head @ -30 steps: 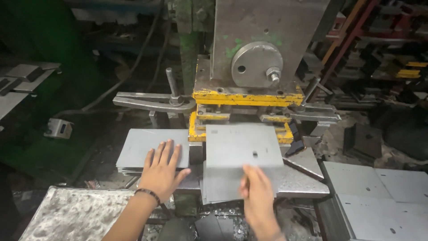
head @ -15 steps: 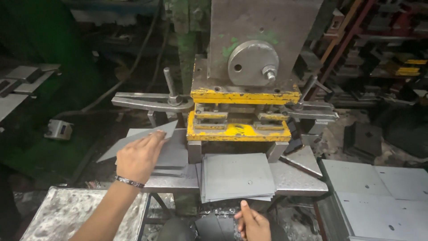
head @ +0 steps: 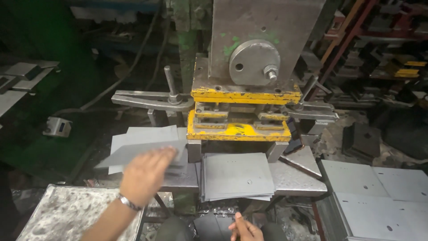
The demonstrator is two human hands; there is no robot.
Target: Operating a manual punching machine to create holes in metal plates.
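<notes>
We are in a dim, cluttered metal workshop, looking down at a heavy press (head: 249, 80) with a chipped yellow die block (head: 236, 130) at its middle. On the steel tabletop (head: 296, 178) just in front of the die lies a neat stack of grey metal sheets (head: 236, 175), each with a small hole. Our left hand (head: 145, 176), blurred, with a bracelet at the wrist, grips one thin grey sheet (head: 133, 154) and holds it tilted over a looser pile of sheets (head: 147, 134) to the left of the die. Our right hand (head: 244, 228) is low at the near edge, fingers loosely curled, holding nothing.

To handle the sheet well, we judge it best to keep fingers on the flat faces, away from the sharp edges and clear of the die opening. A clamp bar with an upright bolt (head: 169, 85) sits just beyond the left pile. More punched sheets (head: 379, 196) are stacked to the near right, and a rough metal tray (head: 67, 214) sits near left.
</notes>
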